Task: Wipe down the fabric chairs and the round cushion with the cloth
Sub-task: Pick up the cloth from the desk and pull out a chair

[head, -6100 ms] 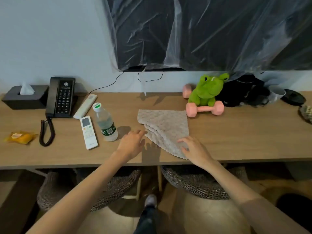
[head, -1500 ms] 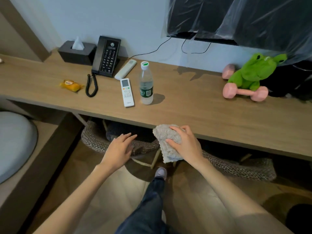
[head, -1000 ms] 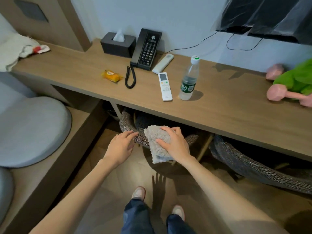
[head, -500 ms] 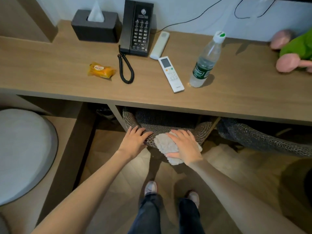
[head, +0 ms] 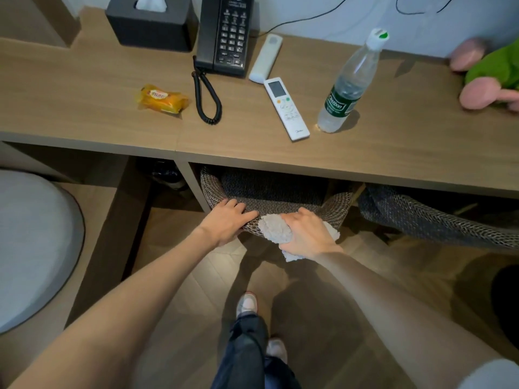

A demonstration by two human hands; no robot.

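A woven grey fabric chair [head: 269, 192] is tucked under the wooden desk [head: 393, 153], only its curved back showing. My left hand [head: 227, 220] grips the top edge of that chair back. My right hand [head: 303, 234] holds the bunched beige cloth [head: 273, 228] and presses it on the same edge, right beside the left hand. A second fabric chair [head: 421, 217] sits under the desk to the right. The round grey cushion [head: 31, 248] lies on a low ledge at the far left.
On the desk stand a water bottle [head: 348, 88], a white remote [head: 286, 108], a second remote [head: 265, 57], a black phone [head: 224, 35], a tissue box [head: 153, 22], a yellow snack packet [head: 161, 99] and a green plush toy with pink dumbbells [head: 494, 77]. My feet [head: 247, 304] stand on the wooden floor.
The cloth was lifted off the desk and carried down by my right hand. Over the last second both hands reached the left chair's back and settled on its top edge.
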